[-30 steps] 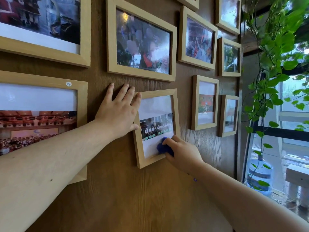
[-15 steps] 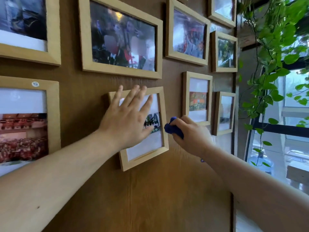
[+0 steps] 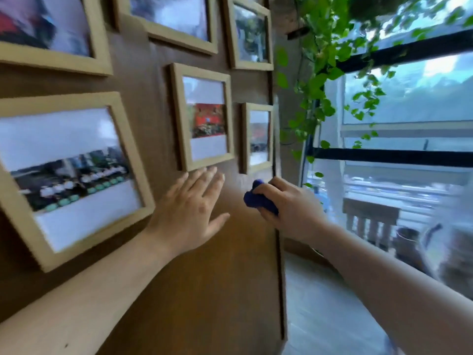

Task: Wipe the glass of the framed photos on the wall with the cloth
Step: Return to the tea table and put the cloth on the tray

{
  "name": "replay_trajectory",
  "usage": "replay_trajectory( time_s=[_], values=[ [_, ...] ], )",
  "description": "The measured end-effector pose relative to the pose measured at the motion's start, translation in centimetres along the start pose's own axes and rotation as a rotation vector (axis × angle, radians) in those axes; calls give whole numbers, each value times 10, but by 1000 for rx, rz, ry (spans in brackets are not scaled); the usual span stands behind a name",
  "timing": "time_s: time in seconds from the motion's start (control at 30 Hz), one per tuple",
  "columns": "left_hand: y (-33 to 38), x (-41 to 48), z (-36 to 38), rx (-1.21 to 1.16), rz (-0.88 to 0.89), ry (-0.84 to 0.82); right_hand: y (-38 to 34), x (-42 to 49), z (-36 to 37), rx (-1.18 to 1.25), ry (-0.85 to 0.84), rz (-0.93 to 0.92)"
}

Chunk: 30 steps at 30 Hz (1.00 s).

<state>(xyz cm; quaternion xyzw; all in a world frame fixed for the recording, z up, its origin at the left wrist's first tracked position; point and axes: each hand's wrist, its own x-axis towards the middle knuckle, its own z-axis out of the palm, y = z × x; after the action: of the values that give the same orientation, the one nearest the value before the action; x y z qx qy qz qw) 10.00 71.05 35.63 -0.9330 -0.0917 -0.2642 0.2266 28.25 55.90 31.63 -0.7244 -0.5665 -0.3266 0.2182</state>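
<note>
r hand [image 3: 289,208] fisted tight on blue cloth [image 3: 258,198], l hand [image 3: 189,211] flat, fingers spread, empty.

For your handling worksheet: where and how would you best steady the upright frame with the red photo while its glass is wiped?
Press the left hand on the red-photo frame along its wooden left rail, coming from below-left: that keeps the glass clear for the blue cloth.

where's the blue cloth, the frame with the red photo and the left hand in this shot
blue cloth [image 3: 257,198], head view, on the bunched part showing left of the right hand's fingers
frame with the red photo [image 3: 178,119], head view, on its left wooden rail
left hand [image 3: 190,204], head view, on the back of the hand
</note>
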Motion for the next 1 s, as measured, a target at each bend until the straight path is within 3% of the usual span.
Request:
replay_trajectory(
  time_s=[0.3, 0.57, 1.0],
  values=[
    [62, -13, 57, -218, 245, -19, -7, -118, -20, -172, -139, 276],
    [133, -56, 61, -466, 574, 62, -93, -228, -71, -324, -234, 591],
    [307, -141, -17, -750, 1121, 199, -237, -403, -200, -612, -328, 1110]
  ],
)
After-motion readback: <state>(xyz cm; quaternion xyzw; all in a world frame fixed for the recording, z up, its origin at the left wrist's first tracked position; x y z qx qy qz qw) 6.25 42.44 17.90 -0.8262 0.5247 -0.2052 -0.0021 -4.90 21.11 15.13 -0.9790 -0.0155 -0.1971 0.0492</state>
